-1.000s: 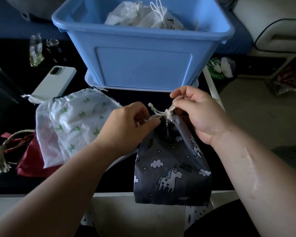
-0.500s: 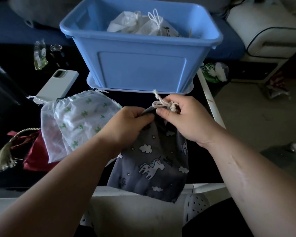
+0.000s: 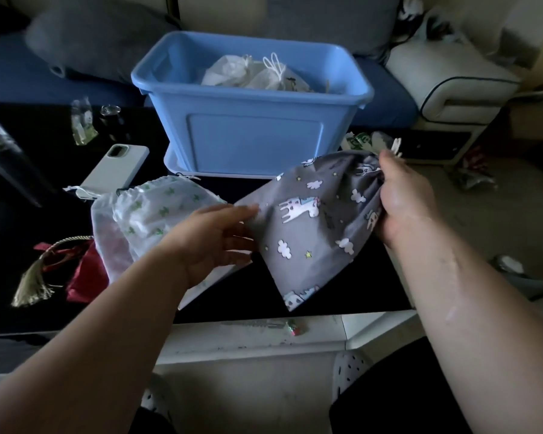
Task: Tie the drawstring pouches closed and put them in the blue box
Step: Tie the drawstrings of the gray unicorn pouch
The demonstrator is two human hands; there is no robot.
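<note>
My right hand point(image 3: 403, 202) grips the gathered neck of a grey unicorn pouch point(image 3: 308, 227), whose knotted cream cord sticks out above my fingers. The pouch hangs sideways above the dark table, its bottom corner pointing left and down. My left hand point(image 3: 215, 242) is open, fingertips touching the pouch's left edge. The blue box point(image 3: 251, 133) stands behind, holding white tied pouches point(image 3: 257, 75). A white pouch with green cactus print point(image 3: 157, 214) lies under my left hand, on top of a sheer white one. A red pouch point(image 3: 82, 274) with a gold tassel lies at the left.
A white phone point(image 3: 116, 167) lies left of the box, on the black table point(image 3: 19, 233). Small clear packets and a glass item sit further back left. A blue sofa runs behind the box. A white armrest and floor clutter are at the right.
My right hand has swung the grey pouch to the right and up by its neck, so it hangs sideways. My left hand let go of the cord and opened.
</note>
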